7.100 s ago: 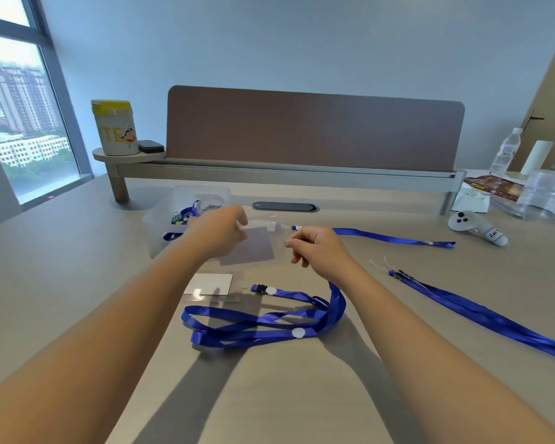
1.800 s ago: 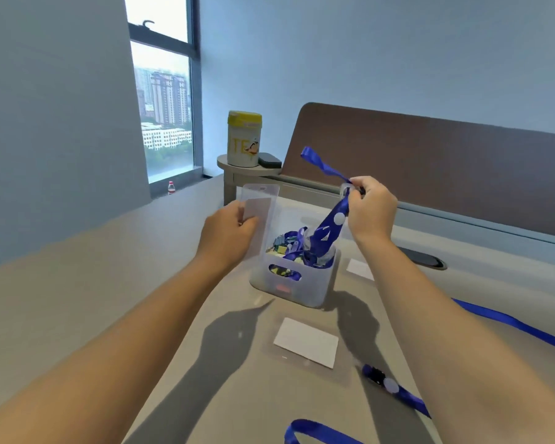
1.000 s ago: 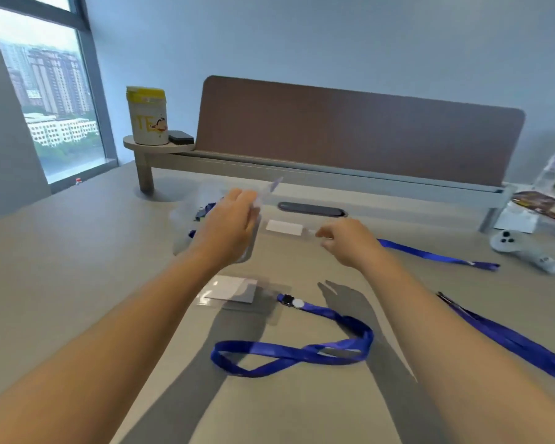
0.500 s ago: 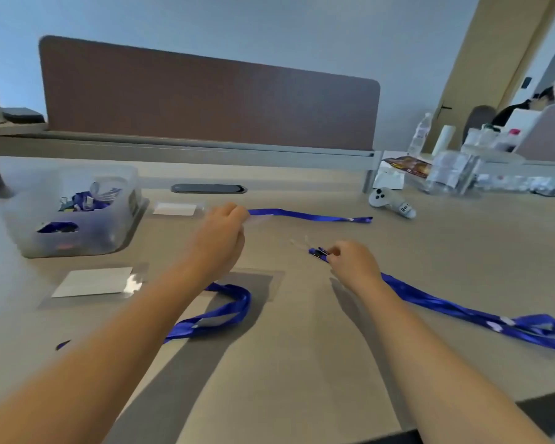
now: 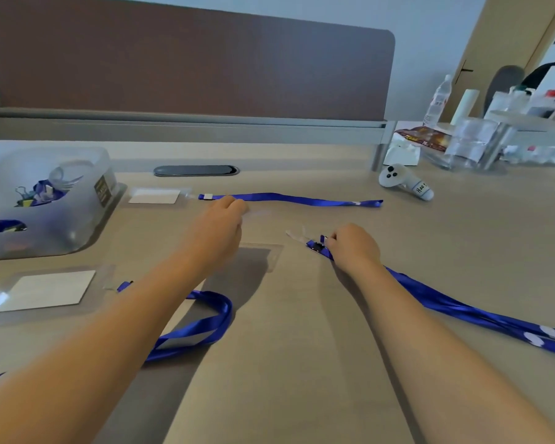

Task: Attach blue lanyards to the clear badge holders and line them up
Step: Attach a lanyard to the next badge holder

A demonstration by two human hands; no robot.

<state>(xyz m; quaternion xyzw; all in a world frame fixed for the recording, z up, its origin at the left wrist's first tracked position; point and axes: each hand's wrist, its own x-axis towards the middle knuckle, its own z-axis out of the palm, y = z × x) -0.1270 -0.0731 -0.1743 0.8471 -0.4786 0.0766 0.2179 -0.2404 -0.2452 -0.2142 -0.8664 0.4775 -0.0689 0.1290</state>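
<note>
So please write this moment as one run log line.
left hand: holds clear badge holder | right hand: grips blue lanyard clip | unattached

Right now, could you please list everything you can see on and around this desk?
Blue fabric lanyards: three, on the desk; far, near left, right.
Clear plastic badge holders: two with white cards, left; one empty, held.
Translucent plastic bin: one, far left, holding clips and lanyards.
White handheld controller: one, far right.
Brown divider panel: one, behind.
Clear water bottle: one, far right.
Left hand: pinching the empty holder.
Right hand: gripping the right lanyard's clip end.
</note>
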